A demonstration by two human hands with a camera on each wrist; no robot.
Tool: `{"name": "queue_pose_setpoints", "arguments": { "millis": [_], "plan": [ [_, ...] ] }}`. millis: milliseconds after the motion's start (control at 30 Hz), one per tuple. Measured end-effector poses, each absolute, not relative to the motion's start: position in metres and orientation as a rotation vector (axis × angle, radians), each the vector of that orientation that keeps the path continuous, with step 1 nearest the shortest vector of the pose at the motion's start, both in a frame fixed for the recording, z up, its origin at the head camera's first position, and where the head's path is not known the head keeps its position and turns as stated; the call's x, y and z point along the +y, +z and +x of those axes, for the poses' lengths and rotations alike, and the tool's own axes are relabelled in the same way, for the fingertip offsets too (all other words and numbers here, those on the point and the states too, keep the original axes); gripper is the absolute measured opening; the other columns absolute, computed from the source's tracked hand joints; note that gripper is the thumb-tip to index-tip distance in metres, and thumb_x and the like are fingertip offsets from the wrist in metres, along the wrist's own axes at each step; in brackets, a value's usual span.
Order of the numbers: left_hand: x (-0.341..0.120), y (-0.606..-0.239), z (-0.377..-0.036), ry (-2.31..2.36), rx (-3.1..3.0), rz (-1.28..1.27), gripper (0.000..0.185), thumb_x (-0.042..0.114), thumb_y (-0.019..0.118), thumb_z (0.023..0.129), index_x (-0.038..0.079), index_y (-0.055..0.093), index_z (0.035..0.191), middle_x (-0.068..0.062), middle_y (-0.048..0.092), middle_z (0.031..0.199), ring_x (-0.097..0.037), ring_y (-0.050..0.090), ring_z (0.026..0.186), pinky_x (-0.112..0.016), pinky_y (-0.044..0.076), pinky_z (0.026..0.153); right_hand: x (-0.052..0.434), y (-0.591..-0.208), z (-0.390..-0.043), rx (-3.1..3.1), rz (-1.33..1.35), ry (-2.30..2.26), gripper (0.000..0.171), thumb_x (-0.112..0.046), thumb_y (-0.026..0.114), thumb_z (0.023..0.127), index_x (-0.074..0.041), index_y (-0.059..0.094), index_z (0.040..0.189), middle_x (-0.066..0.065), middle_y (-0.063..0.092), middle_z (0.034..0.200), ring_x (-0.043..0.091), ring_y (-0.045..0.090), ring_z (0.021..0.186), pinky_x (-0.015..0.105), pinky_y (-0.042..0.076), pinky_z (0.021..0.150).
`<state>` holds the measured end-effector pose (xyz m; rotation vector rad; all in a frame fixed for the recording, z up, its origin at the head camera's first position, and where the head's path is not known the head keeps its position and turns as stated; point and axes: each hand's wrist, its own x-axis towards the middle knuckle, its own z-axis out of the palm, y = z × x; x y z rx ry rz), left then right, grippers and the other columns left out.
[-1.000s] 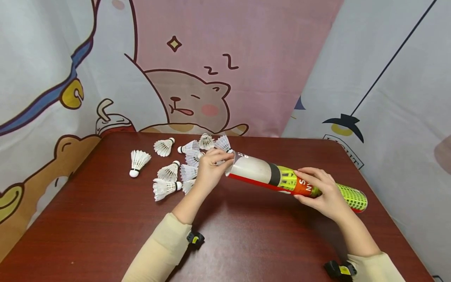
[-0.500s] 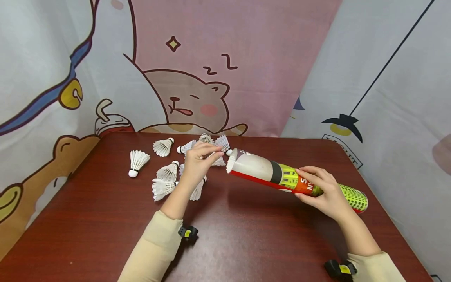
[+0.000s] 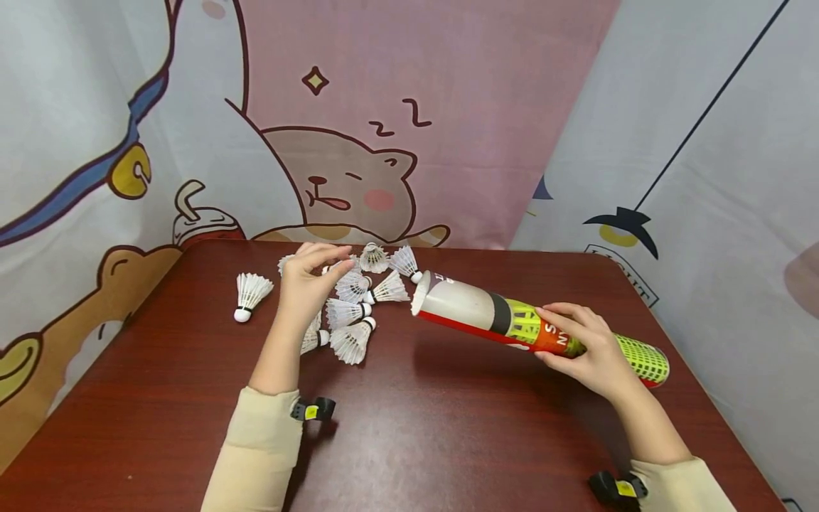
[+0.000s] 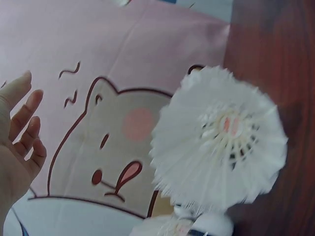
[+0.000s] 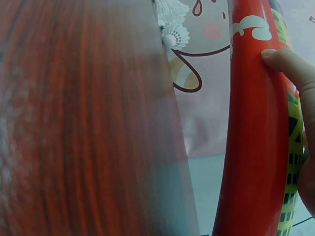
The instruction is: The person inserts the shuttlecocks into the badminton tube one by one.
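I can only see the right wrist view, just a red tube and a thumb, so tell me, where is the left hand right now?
Observer: The left hand hovers over the loose shuttlecocks, apart from the tube. Its fingers are relaxed and hold nothing.
Operator: How is the tube lying?
Observer: The right hand grips it past the middle, toward the green end. The tube's white end points left at the shuttlecocks, above the table.
Operator: Is any shuttlecock away from the pile?
Observer: Yes, a lone shuttlecock stands on its cork to the left of the rest.
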<state>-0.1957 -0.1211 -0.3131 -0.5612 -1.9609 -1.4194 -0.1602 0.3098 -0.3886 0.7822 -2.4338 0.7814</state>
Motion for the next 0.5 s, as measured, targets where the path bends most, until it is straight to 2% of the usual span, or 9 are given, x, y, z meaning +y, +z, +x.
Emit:
{"name": "queue_pose_setpoints", "arguments": {
  "millis": [267, 500],
  "plan": [
    [-0.154, -0.314, -0.194, -1.410, -2.001, -0.454, 0.021, -0.008, 0.074, 0.078, -0.012, 0.070, 0.098, -0.024, 0.067, 0.087, -0.023, 0.050, 0.081, -0.024, 0.037, 0.066, 0.310, -0.391, -0.161, -2.441, 0.798, 0.765, 0.078, -0.006, 0.091, 0.057, -0.016, 0.063, 0.128, 0.007, 0.055, 0.126, 0.021, 0.043, 0.114, 0.043, 0.036, 0.081],
    [-0.176, -0.325, -0.195, -1.386, -2.051, -0.391, 0.021, -0.010, 0.073, 0.078, -0.012, 0.070, 0.098, -0.027, 0.064, 0.088, -0.006, 0.047, 0.082, -0.020, 0.036, 0.068, 0.310, -0.390, -0.162, -2.437, 0.810, 0.770, 0.078, -0.007, 0.091, 0.056, -0.016, 0.063, 0.128, 0.007, 0.055, 0.125, 0.022, 0.044, 0.114, 0.044, 0.034, 0.082]
  ]
}}
